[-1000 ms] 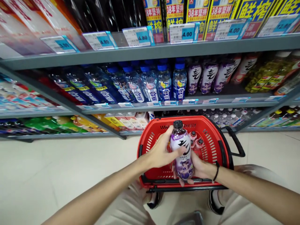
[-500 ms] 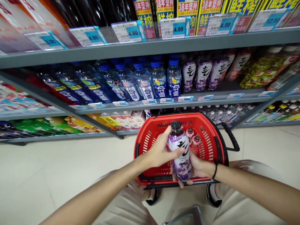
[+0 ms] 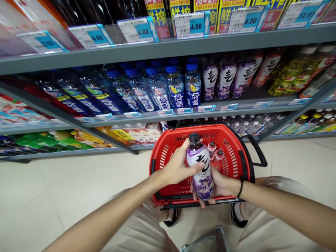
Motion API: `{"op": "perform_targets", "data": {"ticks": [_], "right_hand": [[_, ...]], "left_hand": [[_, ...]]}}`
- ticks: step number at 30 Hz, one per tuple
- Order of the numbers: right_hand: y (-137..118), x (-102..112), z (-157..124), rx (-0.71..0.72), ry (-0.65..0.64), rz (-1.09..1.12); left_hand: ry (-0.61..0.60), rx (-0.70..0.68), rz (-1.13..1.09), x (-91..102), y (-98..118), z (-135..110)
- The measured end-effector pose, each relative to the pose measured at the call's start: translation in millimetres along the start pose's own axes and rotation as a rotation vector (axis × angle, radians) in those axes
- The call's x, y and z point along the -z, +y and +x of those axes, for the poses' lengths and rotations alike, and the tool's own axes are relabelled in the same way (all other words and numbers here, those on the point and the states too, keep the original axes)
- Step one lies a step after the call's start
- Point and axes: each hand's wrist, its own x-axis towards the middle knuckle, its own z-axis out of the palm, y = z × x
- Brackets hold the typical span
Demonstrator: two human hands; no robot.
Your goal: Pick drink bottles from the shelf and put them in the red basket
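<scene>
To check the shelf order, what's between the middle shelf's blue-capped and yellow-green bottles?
In the head view: white and purple bottles, then white and pink ones to their right.

The grey shelf with a narrow front lip [image 3: 246,107] carries clear plastic bottles with blue caps [image 3: 159,91], slim bottles in white-and-purple wrappers [image 3: 227,82] and yellow-green plastic bottles [image 3: 294,82], the red slotted plastic basket [image 3: 199,128] holds dark-capped pink bottles [image 3: 218,154], and the pale glossy tiled floor [image 3: 39,196] bears black-and-white shoes [image 3: 237,221].
</scene>
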Motion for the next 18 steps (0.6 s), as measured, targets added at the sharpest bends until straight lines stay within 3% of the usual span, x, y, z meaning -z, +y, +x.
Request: {"op": "perform_targets", "data": {"ticks": [18], "right_hand": [[4.7,11.7,6.7,-0.023,-0.042,-0.054]], "left_hand": [[-0.012,0.003,0.016,0.4,-0.3,-0.6]]}}
